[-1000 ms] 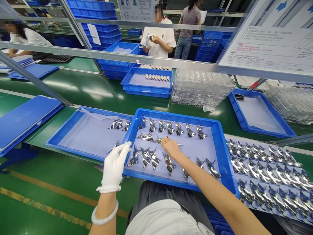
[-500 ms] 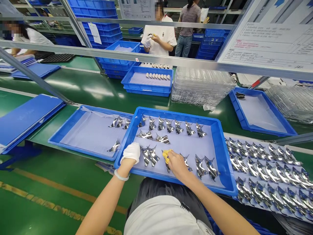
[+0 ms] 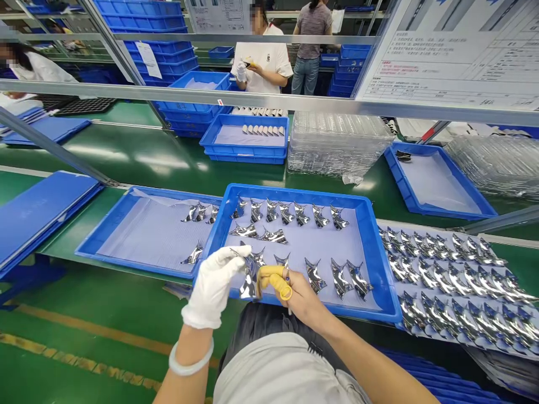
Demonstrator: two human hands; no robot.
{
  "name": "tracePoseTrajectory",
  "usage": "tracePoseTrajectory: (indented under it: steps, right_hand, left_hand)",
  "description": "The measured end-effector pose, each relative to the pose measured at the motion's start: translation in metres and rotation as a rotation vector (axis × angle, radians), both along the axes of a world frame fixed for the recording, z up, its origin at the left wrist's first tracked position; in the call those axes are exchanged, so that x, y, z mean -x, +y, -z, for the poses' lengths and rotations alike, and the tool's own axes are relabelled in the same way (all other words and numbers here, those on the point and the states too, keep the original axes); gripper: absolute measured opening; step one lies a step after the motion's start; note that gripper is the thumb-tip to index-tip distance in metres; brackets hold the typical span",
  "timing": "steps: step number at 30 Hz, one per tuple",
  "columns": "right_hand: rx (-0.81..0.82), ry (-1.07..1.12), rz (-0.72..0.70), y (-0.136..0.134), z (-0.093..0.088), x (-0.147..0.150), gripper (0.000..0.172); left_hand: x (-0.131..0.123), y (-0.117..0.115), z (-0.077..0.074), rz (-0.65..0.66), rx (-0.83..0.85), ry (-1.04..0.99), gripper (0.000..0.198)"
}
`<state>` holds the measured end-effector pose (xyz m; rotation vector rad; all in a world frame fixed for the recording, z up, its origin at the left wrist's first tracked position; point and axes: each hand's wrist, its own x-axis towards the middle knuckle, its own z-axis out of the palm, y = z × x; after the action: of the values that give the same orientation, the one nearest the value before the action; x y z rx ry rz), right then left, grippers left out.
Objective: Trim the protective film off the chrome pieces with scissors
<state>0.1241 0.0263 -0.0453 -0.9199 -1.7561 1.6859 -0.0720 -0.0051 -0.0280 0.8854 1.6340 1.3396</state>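
My left hand [image 3: 217, 275], in a white glove, pinches a shiny chrome piece [image 3: 248, 283] with curved, pointed ends, above the front left of a blue tray [image 3: 381, 264]. Yellow finger covers are on my right hand [image 3: 290, 286]. Its bent fingers meet the right edge of the same piece, and their tips are partly hidden. Similar chrome pieces stand in a back row [image 3: 301, 214] on the tray's pale liner. Two more [image 3: 273, 235] lie in the middle, and several [image 3: 315, 275] are spread along the front, right of my hands.
A second blue tray [image 3: 90, 238] with a few chrome pieces sits partly under the main one's left rim. Rows of chrome pieces [image 3: 452, 278] cover a pale sheet at right. Clear plastic trays [image 3: 337, 143] are stacked behind. A metal rail [image 3: 252, 101] crosses ahead; a co-worker [image 3: 263, 59] stands beyond.
My left hand has gone from a fist over the tray to pinching a raised chrome piece. My right hand left a front-row piece and moved left to it. The view shifted slightly.
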Motion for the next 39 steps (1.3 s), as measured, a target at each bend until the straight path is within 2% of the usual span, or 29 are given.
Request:
tracePoseTrajectory:
  steps: [2,4,6,9,12,16,18,25,28,31,34,37,39]
  right_hand:
    - [0.279,0.195,0.006,-0.006,-0.009,0.003,0.038]
    - [0.485,0.290,0.054,-0.010,-0.015,0.005,0.044]
    - [0.573,0.300,0.125,-0.012,-0.021,0.004,0.046]
    - [0.549,0.265,0.222,-0.012,-0.027,0.000,0.043]
    - [0.465,0.228,0.279,-0.011,-0.031,-0.006,0.037]
    - [0.275,0.208,0.274,-0.012,-0.035,-0.008,0.029]
    - [0.086,0.200,0.247,-0.015,-0.037,-0.008,0.028]
    - [-0.584,0.110,0.159,-0.024,-0.038,-0.015,0.022]
    - [-0.838,0.028,0.166,-0.026,-0.035,-0.020,0.018]
    - [-0.925,-0.037,0.194,-0.026,-0.036,-0.024,0.021]
    - [-0.956,-0.048,0.214,-0.024,-0.038,-0.027,0.022]
    - [-1.002,-0.047,0.203,-0.023,-0.035,-0.028,0.024]
    - [-1.027,-0.051,0.182,-0.023,-0.029,-0.028,0.026]
  left_hand:
    - [-0.017,-0.002,0.001,-0.006,-0.034,-0.095,0.045]
    - [-0.028,-0.003,0.005,-0.014,-0.055,-0.169,0.047]
    - [-0.033,-0.004,0.009,-0.019,-0.068,-0.228,0.046]
    - [-0.032,-0.006,0.010,-0.028,-0.078,-0.291,0.038]
    - [-0.029,-0.009,0.005,-0.016,-0.077,-0.322,0.037]
    - [-0.036,-0.014,-0.004,0.146,-0.077,-0.248,0.068]
    - [-0.043,-0.015,-0.007,0.129,-0.111,-0.170,0.075]
    - [-0.047,-0.017,-0.013,-0.099,-0.244,-0.032,0.023]
    - [-0.042,-0.021,-0.015,-0.130,-0.252,-0.009,0.022]
    - [-0.039,-0.024,-0.018,-0.133,-0.256,-0.012,0.023]
    - [-0.040,-0.023,-0.021,-0.071,-0.294,0.037,0.023]
    - [-0.043,-0.019,-0.023,-0.012,-0.360,0.081,0.038]
    - [-0.044,-0.016,-0.023,-0.028,-0.380,0.118,0.032]
